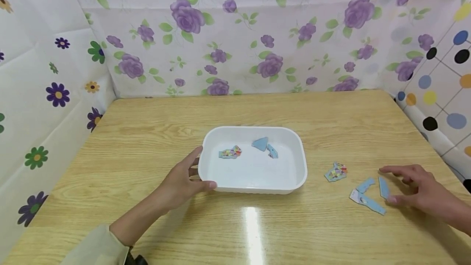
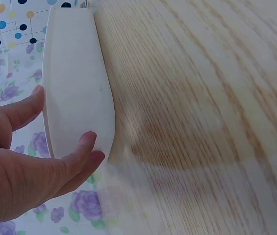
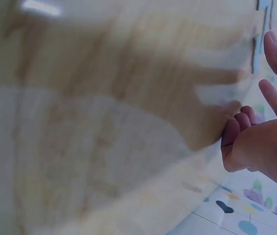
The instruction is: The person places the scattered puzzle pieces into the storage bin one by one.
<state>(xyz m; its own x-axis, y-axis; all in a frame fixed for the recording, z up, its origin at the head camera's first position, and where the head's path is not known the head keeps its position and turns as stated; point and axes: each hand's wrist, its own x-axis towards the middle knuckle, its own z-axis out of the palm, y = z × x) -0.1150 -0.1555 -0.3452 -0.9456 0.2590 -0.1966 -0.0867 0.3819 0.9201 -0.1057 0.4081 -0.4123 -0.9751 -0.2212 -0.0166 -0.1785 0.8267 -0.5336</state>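
Observation:
A white plastic tray [image 1: 254,175] sits on the table, and my left hand [image 1: 184,181] holds its left end. The thumb lies at the front rim, with the other fingers along the left side; in the left wrist view the fingertips touch the outer wall. To the right, my right hand [image 1: 423,191] reaches over a narrow blue puzzle piece [image 1: 383,187]. Its thumb tip is at the piece's near end, its index fingertip just past the far end, and the other fingers are bent. Beside it lie a short blue piece [image 1: 366,185] and a longer blue piece [image 1: 369,203].
Inside the tray are a multicoloured piece [image 1: 230,152], a blue triangular piece [image 1: 261,144] and a small blue piece [image 1: 272,151]. Another multicoloured piece [image 1: 336,172] lies between tray and right hand. Flowered cloth [image 1: 235,40] hangs behind the wooden table [image 1: 158,122].

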